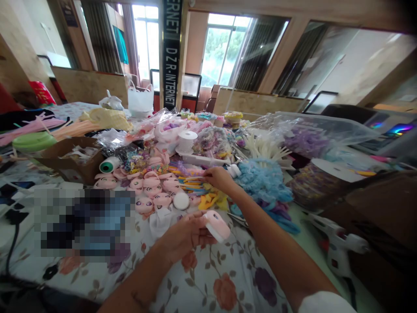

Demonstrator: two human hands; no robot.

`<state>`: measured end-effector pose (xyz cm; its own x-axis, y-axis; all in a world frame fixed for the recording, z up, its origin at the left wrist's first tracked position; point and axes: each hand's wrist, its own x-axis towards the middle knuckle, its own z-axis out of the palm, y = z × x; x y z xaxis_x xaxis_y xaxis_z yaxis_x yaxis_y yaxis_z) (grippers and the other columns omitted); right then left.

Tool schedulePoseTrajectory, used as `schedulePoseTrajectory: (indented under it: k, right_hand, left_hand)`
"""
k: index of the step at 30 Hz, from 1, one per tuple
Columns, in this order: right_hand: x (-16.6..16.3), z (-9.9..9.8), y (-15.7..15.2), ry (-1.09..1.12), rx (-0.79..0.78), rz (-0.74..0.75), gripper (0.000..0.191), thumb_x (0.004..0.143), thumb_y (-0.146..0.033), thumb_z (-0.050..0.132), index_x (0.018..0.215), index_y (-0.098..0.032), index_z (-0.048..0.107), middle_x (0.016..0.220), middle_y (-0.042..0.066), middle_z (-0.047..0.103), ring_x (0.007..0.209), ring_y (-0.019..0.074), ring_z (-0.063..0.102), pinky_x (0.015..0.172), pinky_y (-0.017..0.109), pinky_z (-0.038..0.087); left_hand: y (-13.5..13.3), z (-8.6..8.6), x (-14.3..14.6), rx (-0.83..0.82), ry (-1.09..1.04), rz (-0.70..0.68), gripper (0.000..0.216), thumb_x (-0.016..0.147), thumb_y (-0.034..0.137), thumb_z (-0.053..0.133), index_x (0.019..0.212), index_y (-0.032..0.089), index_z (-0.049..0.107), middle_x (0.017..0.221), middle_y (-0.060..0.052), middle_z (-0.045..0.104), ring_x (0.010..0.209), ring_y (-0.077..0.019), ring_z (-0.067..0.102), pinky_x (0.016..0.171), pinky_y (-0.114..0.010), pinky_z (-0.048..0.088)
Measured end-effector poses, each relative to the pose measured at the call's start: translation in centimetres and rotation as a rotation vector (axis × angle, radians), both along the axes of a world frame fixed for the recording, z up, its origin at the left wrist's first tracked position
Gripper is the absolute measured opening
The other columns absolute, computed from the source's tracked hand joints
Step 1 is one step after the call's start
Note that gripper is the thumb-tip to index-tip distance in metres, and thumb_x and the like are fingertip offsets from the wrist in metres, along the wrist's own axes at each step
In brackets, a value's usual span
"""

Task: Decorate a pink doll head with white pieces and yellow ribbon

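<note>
My left hand [185, 237] is closed around a small pink doll head [216, 225], held just above the flowered tablecloth [224, 278]. My right hand [217, 177] reaches forward into a pile of coloured strips [195, 180], its fingers pinched together there; what they grip is too small to name. Several pink doll faces [153, 189] lie in rows just left of that hand. Yellow pieces [211, 201] lie under my right wrist.
A white glue gun [339, 243] lies at the right. Blue fluffy trim [262, 180], white ribbon spool [186, 141], bags of beads and trims crowd the back. A brown cardboard box [73, 161] and green-white tape roll [109, 165] sit left. A blurred patch covers the near left.
</note>
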<state>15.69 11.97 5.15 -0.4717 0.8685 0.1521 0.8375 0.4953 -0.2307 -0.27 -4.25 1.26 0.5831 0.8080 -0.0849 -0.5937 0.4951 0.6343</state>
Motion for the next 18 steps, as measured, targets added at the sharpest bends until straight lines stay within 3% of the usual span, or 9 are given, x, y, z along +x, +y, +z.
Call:
schedulePoseTrajectory:
  k: [5,10,18]
  right_hand:
    - [-2.3,1.1,-0.8,0.014,0.0,0.12,0.027,0.084,-0.025,0.053,0.073,-0.014,0.075,0.075,0.008,0.073,0.067,0.0172,0.061,0.061,0.024,0.038]
    - [-5.0,1.1,-0.5,0.04,-0.048,0.228,0.024,0.083,-0.016,0.051,0.088,-0.016,0.074,0.083,0.003,0.074,0.072,0.0153,0.062,0.064,0.02,0.04]
    - [-4.2,-0.1,1.7,0.03,-0.009,0.147,0.027,0.079,-0.006,0.048,0.089,-0.012,0.072,0.087,0.011,0.073,0.078,0.0206,0.063,0.069,0.025,0.042]
  left_hand:
    - [0.0,-0.3,0.0,-0.044,-0.018,0.031,0.032,0.08,0.027,0.063,0.107,0.011,0.063,0.102,-0.015,0.069,0.088,-0.0214,0.066,0.076,-0.029,0.05]
    - [0.3,0.1,-0.2,-0.118,-0.072,0.123,0.031,0.081,0.032,0.061,0.101,0.01,0.065,0.094,-0.014,0.071,0.084,-0.0211,0.066,0.076,-0.031,0.051]
    - [0.6,0.3,0.0,-0.195,-0.104,0.14,0.028,0.083,0.031,0.058,0.1,0.009,0.064,0.091,-0.013,0.071,0.076,-0.0177,0.065,0.072,-0.029,0.051]
